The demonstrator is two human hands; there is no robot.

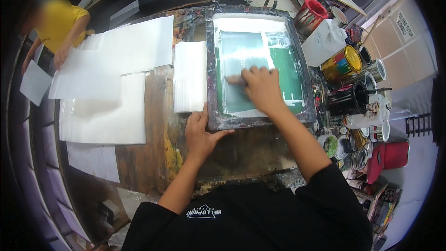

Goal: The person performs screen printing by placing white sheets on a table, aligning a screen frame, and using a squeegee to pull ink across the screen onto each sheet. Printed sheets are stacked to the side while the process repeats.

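A screen printing frame [211, 65] with dark, paint-stained edges lies on the table in front of me. Its mesh has a green coating [289, 72] on the right and a paler, shiny area on the left. My right hand [264, 87] is over the mesh, fingers curled; whatever it grips, if anything, is hidden. My left hand [200, 132] has its fingers spread, thumb pointing right, at the frame's lower left corner. Just left of the frame is a stack of white sheets [189, 76], its near end close to my left fingertips.
Larger white sheets [102, 116] cover the table's left side. Beyond them a person in a yellow top [62, 21] handles sheets. Along the right stand a red-stained bucket [310, 16], a white jug [320, 42], a yellow paint can [341, 62] and several other cans. The wooden tabletop [155, 111] is stained.
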